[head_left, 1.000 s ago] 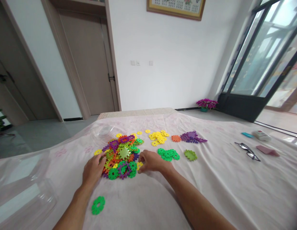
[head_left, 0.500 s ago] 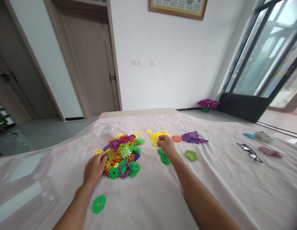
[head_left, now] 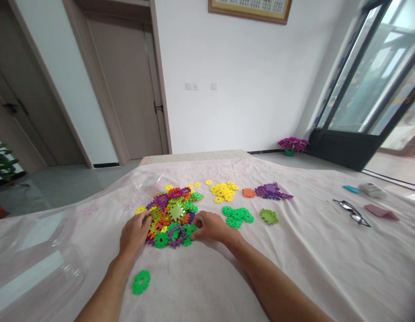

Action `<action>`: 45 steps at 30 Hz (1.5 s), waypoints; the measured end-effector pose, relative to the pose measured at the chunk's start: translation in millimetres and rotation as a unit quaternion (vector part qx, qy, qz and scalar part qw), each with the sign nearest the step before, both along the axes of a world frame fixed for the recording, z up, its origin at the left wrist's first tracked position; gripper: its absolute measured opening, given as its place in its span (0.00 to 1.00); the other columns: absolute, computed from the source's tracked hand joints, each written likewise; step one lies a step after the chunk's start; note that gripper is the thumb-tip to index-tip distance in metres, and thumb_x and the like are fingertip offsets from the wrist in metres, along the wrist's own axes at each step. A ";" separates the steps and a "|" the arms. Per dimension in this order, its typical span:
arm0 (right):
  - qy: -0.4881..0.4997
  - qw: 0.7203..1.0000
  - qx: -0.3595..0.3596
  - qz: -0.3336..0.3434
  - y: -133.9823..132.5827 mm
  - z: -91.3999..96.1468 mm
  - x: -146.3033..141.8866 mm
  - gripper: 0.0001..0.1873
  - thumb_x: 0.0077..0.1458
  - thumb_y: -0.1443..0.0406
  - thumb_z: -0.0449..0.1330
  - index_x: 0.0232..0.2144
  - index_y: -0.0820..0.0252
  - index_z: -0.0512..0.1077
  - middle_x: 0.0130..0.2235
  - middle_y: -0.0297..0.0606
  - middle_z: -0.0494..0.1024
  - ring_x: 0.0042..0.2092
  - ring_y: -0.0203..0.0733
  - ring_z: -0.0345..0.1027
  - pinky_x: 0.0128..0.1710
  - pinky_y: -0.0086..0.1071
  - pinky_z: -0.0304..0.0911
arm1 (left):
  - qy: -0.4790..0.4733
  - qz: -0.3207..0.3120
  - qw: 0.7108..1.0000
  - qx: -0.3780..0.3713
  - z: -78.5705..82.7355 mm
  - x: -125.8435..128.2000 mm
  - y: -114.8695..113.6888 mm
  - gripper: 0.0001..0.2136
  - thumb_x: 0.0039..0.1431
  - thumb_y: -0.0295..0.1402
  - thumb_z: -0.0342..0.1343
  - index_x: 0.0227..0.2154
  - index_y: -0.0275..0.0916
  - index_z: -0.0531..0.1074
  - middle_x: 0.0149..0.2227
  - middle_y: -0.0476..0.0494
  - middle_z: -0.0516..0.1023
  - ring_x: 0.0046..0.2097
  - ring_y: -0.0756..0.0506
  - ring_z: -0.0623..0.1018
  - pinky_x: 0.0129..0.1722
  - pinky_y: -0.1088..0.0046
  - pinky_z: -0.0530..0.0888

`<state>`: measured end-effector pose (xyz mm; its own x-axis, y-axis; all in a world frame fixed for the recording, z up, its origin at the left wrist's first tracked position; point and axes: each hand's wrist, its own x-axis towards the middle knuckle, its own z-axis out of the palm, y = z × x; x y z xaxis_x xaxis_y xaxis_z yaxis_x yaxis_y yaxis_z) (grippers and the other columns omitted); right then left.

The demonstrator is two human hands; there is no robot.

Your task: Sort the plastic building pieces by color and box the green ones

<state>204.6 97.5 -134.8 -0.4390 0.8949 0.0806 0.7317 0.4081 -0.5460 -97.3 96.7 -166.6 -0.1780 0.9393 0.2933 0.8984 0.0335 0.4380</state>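
A mixed heap of coloured plastic interlocking pieces (head_left: 172, 210) lies on the pale pink cloth (head_left: 294, 255). My left hand (head_left: 135, 235) rests on the heap's left edge, its fingers curled down onto the pieces. At the heap's right edge my right hand (head_left: 210, 226) has its fingers bent onto a green piece. Sorted groups lie further right: yellow pieces (head_left: 223, 191), green pieces (head_left: 238, 216), an orange piece (head_left: 249, 192), purple pieces (head_left: 271, 191) and a light green piece (head_left: 269, 217). A lone green piece (head_left: 140, 282) lies near my left forearm.
Clear plastic container parts (head_left: 39, 273) sit at the left edge of the cloth. Black glasses (head_left: 353, 211), a teal item (head_left: 350, 189), a small white box (head_left: 372, 190) and a dark red flat object (head_left: 381, 211) lie at the right. Flowers (head_left: 292, 145) stand on the floor behind.
My right hand went out to the yellow group half a second ago and has come back to the right edge of the heap. The left hand stays at the heap's left edge.
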 end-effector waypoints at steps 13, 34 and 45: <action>0.042 0.995 -0.069 -0.061 22.1 32.3 66.7 0.03 0.42 0.69 0.63 0.24 0.59 0.76 0.23 0.30 0.73 0.25 0.34 0.64 0.24 0.26 0.50 | -0.010 -0.004 1.000 0.002 -0.4 -1.3 0.5 0.20 0.64 0.40 0.43 0.50 0.41 0.74 0.55 0.41 0.76 0.55 0.41 0.75 0.54 0.67 0.68; -0.101 0.897 0.283 0.325 -95.8 4.1 -98.1 0.18 0.64 0.51 0.54 0.47 0.55 0.69 0.49 0.34 0.76 0.49 0.42 0.66 0.42 0.36 0.62 | -0.200 0.023 0.979 0.006 -5.1 -7.7 3.7 0.17 0.60 0.42 0.48 0.47 0.47 0.77 0.50 0.49 0.80 0.50 0.43 0.78 0.49 0.71 0.72; -0.019 0.963 0.219 0.159 -63.1 20.8 -58.7 0.15 0.59 0.73 0.52 0.46 0.59 0.71 0.40 0.39 0.77 0.42 0.39 0.68 0.42 0.29 0.61 | -0.143 0.035 0.989 -0.015 -0.3 -3.1 -0.5 0.19 0.61 0.43 0.48 0.50 0.47 0.75 0.52 0.46 0.79 0.52 0.40 0.77 0.49 0.67 0.71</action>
<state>146.0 34.4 -113.9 -0.6953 0.5984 0.3982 0.5471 0.7999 -0.2467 -100.3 96.2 -166.9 -0.3140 0.9293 0.1944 0.7336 0.1075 0.6710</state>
